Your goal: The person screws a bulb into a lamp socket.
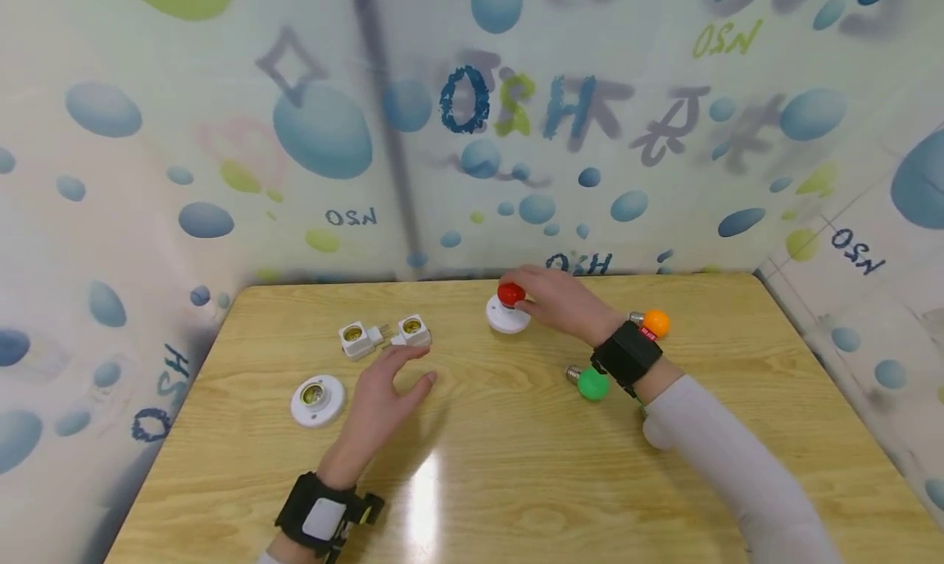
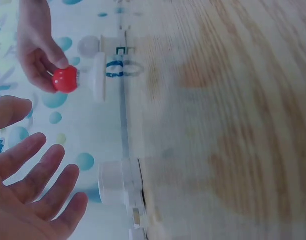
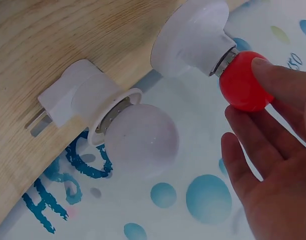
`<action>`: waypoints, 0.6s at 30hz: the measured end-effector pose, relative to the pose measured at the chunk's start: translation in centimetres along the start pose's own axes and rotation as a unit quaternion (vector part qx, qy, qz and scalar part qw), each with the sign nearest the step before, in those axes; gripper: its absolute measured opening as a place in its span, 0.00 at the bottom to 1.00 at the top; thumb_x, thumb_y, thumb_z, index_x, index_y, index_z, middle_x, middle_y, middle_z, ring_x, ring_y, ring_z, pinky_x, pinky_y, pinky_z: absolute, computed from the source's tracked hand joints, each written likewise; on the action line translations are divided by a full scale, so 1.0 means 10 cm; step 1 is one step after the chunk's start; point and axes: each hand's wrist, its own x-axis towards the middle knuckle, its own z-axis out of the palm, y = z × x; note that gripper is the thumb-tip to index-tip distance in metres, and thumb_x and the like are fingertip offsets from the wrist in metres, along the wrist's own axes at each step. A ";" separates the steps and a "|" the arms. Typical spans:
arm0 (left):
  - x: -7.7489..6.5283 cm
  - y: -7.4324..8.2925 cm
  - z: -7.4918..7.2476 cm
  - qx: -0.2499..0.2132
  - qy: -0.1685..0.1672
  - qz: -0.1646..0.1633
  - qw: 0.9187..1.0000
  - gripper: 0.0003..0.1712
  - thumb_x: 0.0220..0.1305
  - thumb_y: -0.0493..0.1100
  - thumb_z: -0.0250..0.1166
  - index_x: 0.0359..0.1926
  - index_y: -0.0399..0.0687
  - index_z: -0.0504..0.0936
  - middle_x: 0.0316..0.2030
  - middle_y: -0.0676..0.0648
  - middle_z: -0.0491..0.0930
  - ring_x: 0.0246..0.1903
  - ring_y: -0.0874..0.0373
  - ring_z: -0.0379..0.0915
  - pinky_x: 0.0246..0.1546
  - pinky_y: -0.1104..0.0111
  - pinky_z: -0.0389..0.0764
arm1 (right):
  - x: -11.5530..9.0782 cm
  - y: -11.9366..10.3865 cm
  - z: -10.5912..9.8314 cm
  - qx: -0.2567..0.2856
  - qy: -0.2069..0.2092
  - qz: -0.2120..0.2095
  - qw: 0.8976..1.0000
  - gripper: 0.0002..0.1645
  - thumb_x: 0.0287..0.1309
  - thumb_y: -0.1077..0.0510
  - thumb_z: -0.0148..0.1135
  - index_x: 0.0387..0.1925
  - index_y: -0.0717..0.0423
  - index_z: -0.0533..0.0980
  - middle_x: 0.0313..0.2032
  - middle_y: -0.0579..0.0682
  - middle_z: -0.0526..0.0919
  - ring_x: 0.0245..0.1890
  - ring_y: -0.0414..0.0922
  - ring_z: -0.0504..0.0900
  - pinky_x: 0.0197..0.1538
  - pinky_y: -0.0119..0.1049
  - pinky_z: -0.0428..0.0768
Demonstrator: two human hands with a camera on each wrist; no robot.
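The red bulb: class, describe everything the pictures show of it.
The red bulb is round, smooth and glossy; whether glass or plastic, I cannot tell. Its silvery metal base partly shows, the rest apparently inside the round white socket. It sits roughly upright above that socket, near the far edge of the wooden table, and the right hand grips it.

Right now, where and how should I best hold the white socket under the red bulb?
Your left hand could hold the white socket by the rim of its wide, round base, from the left: it stands upright, and your right hand grips the red bulb from the right, so the left rim looks free.
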 end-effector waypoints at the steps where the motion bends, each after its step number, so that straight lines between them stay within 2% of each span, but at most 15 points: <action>1: 0.00 -0.01 -0.01 0.002 0.000 -0.001 1.000 0.20 0.56 0.43 0.70 0.49 0.42 0.83 0.47 0.46 0.81 0.48 0.51 0.76 0.49 0.56 0.75 | 0.03 0.01 0.02 -0.003 -0.001 -0.004 1.000 0.23 0.58 0.60 0.65 0.56 0.57 0.75 0.51 0.52 0.79 0.46 0.46 0.77 0.49 0.39 0.76; 6: -0.02 -0.03 -0.04 0.010 -0.006 -0.006 1.000 0.20 0.57 0.45 0.69 0.50 0.43 0.83 0.47 0.47 0.80 0.49 0.51 0.76 0.49 0.56 0.75 | 0.14 0.03 0.07 -0.029 -0.007 -0.021 0.999 0.22 0.58 0.61 0.65 0.55 0.58 0.76 0.49 0.53 0.79 0.42 0.47 0.78 0.46 0.39 0.77; 10: -0.02 -0.03 -0.06 0.011 -0.010 -0.014 1.000 0.19 0.58 0.45 0.69 0.50 0.43 0.83 0.48 0.46 0.80 0.50 0.50 0.75 0.50 0.56 0.74 | 0.19 0.05 0.10 -0.042 -0.019 -0.016 0.999 0.21 0.59 0.60 0.64 0.55 0.57 0.75 0.48 0.52 0.79 0.41 0.47 0.78 0.45 0.39 0.77; 18: -0.04 -0.04 -0.06 0.016 -0.016 -0.020 1.000 0.18 0.58 0.45 0.69 0.49 0.44 0.84 0.48 0.46 0.80 0.50 0.49 0.75 0.50 0.55 0.75 | 0.18 0.11 0.19 -0.055 -0.016 -0.011 0.998 0.19 0.60 0.60 0.64 0.53 0.56 0.76 0.46 0.51 0.80 0.38 0.46 0.79 0.42 0.38 0.77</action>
